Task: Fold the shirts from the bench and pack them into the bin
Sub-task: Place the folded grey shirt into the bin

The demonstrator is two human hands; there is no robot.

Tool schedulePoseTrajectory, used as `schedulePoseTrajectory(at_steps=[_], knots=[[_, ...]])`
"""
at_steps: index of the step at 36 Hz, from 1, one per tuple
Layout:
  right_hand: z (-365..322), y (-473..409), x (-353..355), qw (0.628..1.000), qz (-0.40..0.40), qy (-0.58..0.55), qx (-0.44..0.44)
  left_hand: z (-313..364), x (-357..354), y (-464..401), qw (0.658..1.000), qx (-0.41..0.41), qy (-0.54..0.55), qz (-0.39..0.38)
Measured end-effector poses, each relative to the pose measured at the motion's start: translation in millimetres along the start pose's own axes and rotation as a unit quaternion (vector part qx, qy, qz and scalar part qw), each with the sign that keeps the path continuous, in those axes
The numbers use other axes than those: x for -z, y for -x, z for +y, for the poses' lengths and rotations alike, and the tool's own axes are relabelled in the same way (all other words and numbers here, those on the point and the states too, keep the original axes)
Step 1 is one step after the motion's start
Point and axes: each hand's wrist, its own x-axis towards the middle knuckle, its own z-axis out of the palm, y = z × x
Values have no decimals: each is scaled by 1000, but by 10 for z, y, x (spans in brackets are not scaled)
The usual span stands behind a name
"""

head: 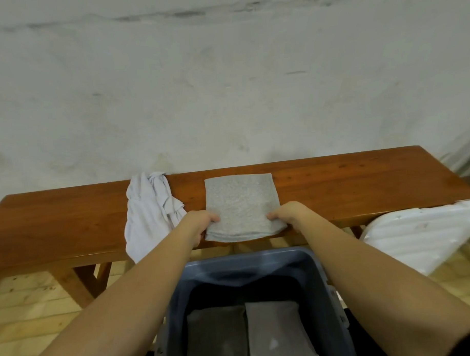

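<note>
no readable text, label, brand, number or sign shows on anything here.

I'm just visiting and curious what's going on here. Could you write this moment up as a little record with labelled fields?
Setting: wooden bench against a pale wall
Being handled: folded grey shirt, flat at the bench's near edge
Left hand: grips the shirt's left edge
Right hand: grips its right edge
Waiting: crumpled white shirt, unfolded, draped over the bench's front edge
Bin: blue-grey, on the floor below the hands
Already packed: two folded grey shirts side by side
Also there: white ribbed panel leaning at the right
</note>
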Motion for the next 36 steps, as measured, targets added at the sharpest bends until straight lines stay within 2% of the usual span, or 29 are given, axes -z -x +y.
schedulePoseTrajectory(at_steps=[7, 10, 12, 18, 26, 29, 36], knots=[[404, 213, -39, 981, -25, -192, 12, -268, 17, 289, 989, 10, 113, -94], [658, 297, -112, 941, -97, -324, -19, -460, 32, 400, 982, 4, 156, -109], [819, 337, -157, 919, -137, -366, -42, -573, 68, 443, 978, 5, 176, -109], [1269, 509, -304, 908, -194, -368, -46, -959, 196, 576, 979, 32, 165, -118], [1491, 545, -499, 923, -205, -319, -73, -1369, 296, 670, 979, 57, 160, -116], [1602, 483, -639, 935, -183, -291, -92, -1538, 272, 651, 979, 90, 142, -116], [1871, 253, -1092, 937, -170, -247, -181, -1976, 300, 340, 969, 195, 109, -107]])
